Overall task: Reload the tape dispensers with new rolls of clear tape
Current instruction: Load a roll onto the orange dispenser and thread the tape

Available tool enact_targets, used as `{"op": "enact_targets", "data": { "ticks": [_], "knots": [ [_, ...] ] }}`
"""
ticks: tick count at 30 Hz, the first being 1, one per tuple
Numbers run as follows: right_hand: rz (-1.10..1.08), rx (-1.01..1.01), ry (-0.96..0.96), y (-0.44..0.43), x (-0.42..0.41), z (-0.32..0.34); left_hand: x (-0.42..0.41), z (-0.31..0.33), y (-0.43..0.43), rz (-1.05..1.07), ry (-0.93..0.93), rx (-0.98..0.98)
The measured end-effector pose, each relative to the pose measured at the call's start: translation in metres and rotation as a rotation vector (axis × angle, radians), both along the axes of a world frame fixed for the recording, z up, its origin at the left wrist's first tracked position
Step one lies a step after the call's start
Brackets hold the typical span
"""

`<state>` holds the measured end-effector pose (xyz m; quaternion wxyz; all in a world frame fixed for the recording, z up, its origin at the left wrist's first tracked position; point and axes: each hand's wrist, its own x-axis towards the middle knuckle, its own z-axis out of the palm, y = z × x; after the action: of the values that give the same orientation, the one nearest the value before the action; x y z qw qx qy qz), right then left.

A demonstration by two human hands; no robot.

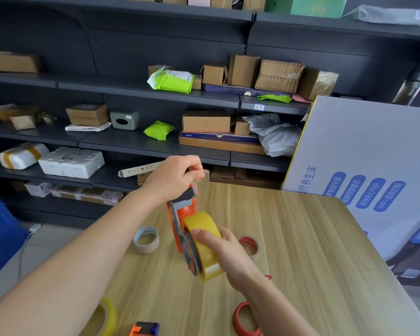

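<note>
Dispenser over table centre; left hand pinches top; right hand grips roll.

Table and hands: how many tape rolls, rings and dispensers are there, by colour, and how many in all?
Yellow tape rolls: 2
Pale roll: 1
Red rings: 2
Orange dispensers: 2
Total: 7

The bottom edge cuts off a second orange dispenser.
</note>
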<state>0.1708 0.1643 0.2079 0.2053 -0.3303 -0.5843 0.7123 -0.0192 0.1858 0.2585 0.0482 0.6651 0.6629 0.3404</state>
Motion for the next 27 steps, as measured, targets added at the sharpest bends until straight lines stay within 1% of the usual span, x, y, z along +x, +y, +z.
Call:
{"op": "enact_targets", "data": {
  "ticks": [3,6,9,14,17,20,23,27],
  "knots": [
    [-0.016,0.023,0.002,0.002,-0.002,-0.002,-0.002,0.002,-0.004,0.027,-0.014,0.029],
    [-0.007,0.033,0.002,0.000,-0.005,-0.003,-0.001,0.005,-0.009,0.058,0.040,0.080],
    [-0.043,0.041,-0.005,0.000,-0.008,-0.005,0.000,0.007,-0.015,0.077,0.084,0.145],
    [-0.024,0.055,-0.022,-0.002,-0.013,-0.009,-0.009,0.004,-0.022,0.083,0.106,0.193],
    [0.008,0.075,-0.009,-0.002,-0.014,-0.012,-0.023,0.003,-0.024,0.134,0.046,0.166],
    [0.035,0.092,-0.025,-0.003,-0.014,-0.011,-0.032,0.002,-0.028,0.155,-0.025,0.096],
    [0.068,0.125,-0.043,-0.006,-0.015,-0.014,-0.038,0.006,-0.032,0.181,-0.067,0.075],
    [0.107,0.167,-0.058,-0.006,-0.016,-0.016,-0.047,0.018,-0.035,0.171,-0.228,0.045]
  ]
}}
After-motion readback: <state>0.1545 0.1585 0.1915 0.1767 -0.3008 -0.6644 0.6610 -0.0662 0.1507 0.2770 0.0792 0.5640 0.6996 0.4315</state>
